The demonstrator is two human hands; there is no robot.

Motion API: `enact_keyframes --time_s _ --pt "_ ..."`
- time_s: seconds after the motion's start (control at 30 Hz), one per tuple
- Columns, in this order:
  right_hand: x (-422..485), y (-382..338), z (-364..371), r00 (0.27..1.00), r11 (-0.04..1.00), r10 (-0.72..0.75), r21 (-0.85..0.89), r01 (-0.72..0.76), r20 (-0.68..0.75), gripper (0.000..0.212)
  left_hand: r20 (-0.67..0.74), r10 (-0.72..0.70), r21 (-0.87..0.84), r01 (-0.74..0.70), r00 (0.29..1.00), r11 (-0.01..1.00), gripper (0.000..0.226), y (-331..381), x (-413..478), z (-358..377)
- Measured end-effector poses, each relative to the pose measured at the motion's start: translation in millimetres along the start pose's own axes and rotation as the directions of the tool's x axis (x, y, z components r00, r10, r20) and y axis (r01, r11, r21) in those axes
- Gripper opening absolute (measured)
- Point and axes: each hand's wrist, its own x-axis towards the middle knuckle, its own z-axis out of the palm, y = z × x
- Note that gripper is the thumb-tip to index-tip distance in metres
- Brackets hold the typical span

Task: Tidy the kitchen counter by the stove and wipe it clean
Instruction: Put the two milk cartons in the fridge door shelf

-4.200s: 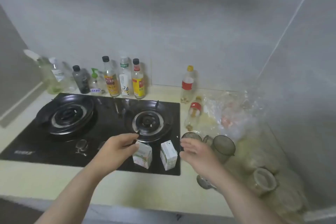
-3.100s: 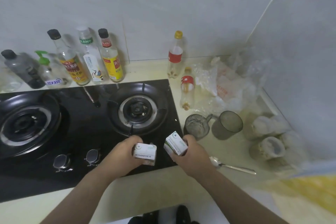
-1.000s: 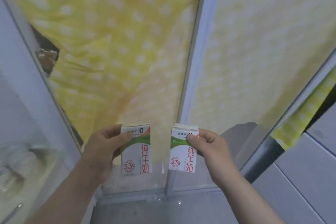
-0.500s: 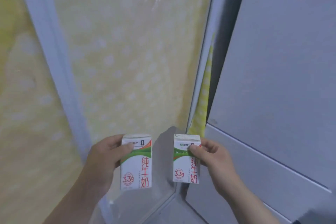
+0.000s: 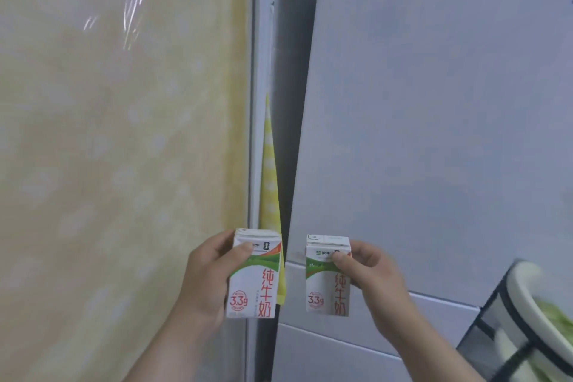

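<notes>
- Left hand gripped left milk carton, upright.
- Right hand gripped right milk carton, upright.
- Cartons apart, before grey panel.

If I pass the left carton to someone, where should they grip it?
The left carton is upright, and the left hand wraps its upper half from the left. Its lower half and right side are free, so pinch the flat lower faces, coming from the right.

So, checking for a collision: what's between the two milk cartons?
Nothing solid: the left carton and right carton are apart in the head view; behind shows a dark gap.
</notes>
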Motion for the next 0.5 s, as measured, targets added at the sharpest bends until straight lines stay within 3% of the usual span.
enact_keyframes --time_s 0.2,0.3,0.4,0.5 --pt "40 -27 -5 0.993 0.996 -0.057 -0.078 0.049 -0.103 0.018 0.127 0.029 0.004 -0.030 0.992 1.000 0.013 2 74 27" --pt "59 -45 -11 0.986 0.989 -0.108 -0.113 0.093 -0.130 0.017 0.178 0.045 0.019 -0.050 0.983 0.999 0.027 3 111 42" --pt "77 -60 -19 0.976 0.978 -0.166 -0.154 0.144 -0.142 0.018 0.215 0.046 0.020 -0.051 0.975 0.998 0.060 11 144 58" --pt "91 -76 -26 0.962 0.960 -0.228 -0.199 0.197 -0.149 0.020 0.240 0.083 0.037 -0.095 0.967 0.995 0.062 25 167 74"
